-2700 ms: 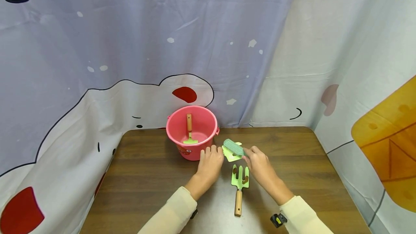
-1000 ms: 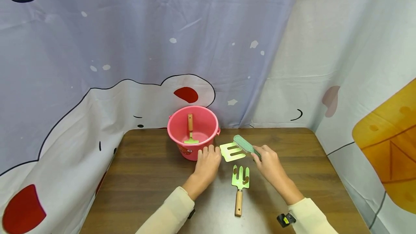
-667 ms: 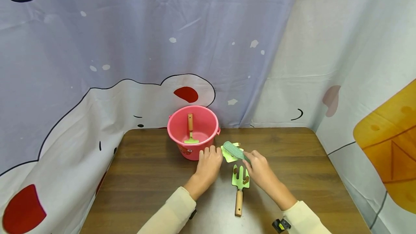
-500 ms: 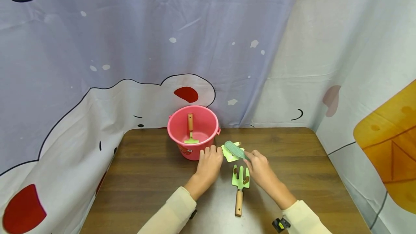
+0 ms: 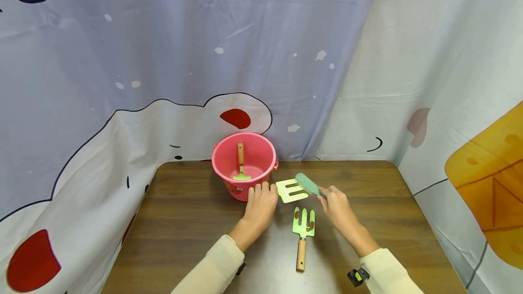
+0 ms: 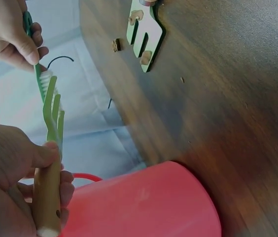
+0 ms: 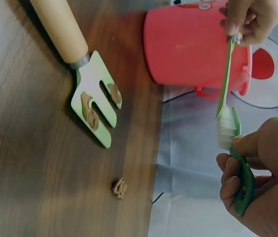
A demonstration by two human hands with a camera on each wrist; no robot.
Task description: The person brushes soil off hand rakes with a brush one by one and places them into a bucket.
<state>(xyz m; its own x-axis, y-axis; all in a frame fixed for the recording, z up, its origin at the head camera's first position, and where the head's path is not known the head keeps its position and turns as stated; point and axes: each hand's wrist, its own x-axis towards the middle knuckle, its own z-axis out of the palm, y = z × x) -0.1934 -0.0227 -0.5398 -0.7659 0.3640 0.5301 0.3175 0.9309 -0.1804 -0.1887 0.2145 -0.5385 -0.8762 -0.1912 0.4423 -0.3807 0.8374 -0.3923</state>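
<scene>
1. Left hand (image 5: 260, 208) grips a light-green fork (image 5: 283, 190) by its wooden handle (image 6: 46, 202), raised beside the pink bucket (image 5: 246, 189);
2. Right hand (image 5: 336, 205) holds a green brush (image 5: 306, 182), bristles (image 7: 226, 131) at the tines (image 5: 300, 197);
3. A brown-smeared fork (image 5: 303, 232) lies on the table (image 5: 184, 230).

In my head view the left hand (image 5: 259, 205) covers the handle of the held fork (image 5: 283, 191), and the brush (image 5: 307, 183) hides part of its tines. I can't read the print (image 5: 234, 188) on the bucket (image 5: 224, 160); it's too small. My left wrist view crops the bucket at the bottom and the other fork (image 6: 151, 30) at the top. On the right wrist feed the bristles (image 7: 225, 130) blur, and I can't tell what the small brown clump (image 7: 120, 188) on the counter (image 7: 30, 177) is.
</scene>
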